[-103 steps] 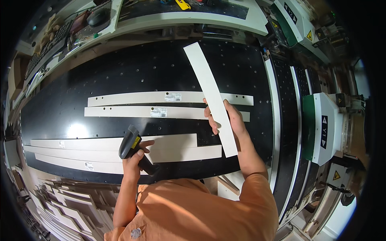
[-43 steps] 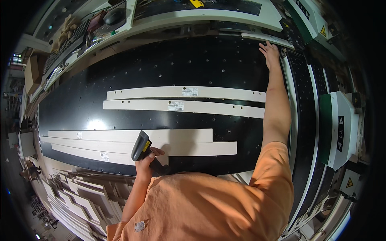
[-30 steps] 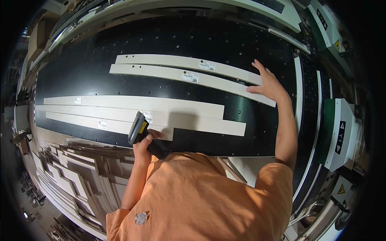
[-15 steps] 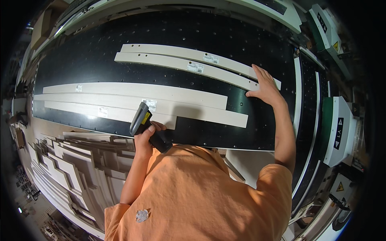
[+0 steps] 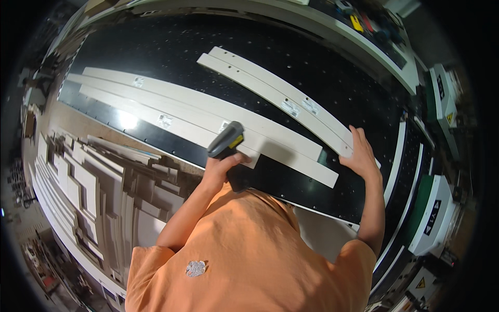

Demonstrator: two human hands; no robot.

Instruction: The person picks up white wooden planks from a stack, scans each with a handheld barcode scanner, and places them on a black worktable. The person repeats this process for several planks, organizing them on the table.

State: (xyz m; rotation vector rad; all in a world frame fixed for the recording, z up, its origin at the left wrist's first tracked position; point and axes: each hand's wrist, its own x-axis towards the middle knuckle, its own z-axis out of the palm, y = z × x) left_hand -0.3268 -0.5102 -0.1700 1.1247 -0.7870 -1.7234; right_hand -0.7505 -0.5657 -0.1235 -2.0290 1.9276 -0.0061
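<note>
My left hand (image 5: 221, 170) is wrapped round a dark handheld scanner (image 5: 227, 139) with a yellow sticker, held above the near boards. Over the right ends of two narrow off-white strips my right hand (image 5: 363, 156) is closed, thumb at the near edge and fingers at the far edge. The far strip (image 5: 270, 76) and the near strip (image 5: 260, 87) lie side by side, touching along most of their length. Each bears a white label and small drilled holes. Closer to me and leftward lie three wider off-white boards (image 5: 197, 106) with labels, partly hidden by the scanner.
Everything lies on a black perforated machine table (image 5: 156, 47). Left below it stand stacked pale panels (image 5: 83, 192). White machine heads with green sides (image 5: 434, 216) line the right. Hand tools (image 5: 358, 23) rest on a ledge at the far right.
The view has turned, so the table slants more. My right hand has drawn the two strips together, closing the gap between them. The scanner remains in my left hand.
</note>
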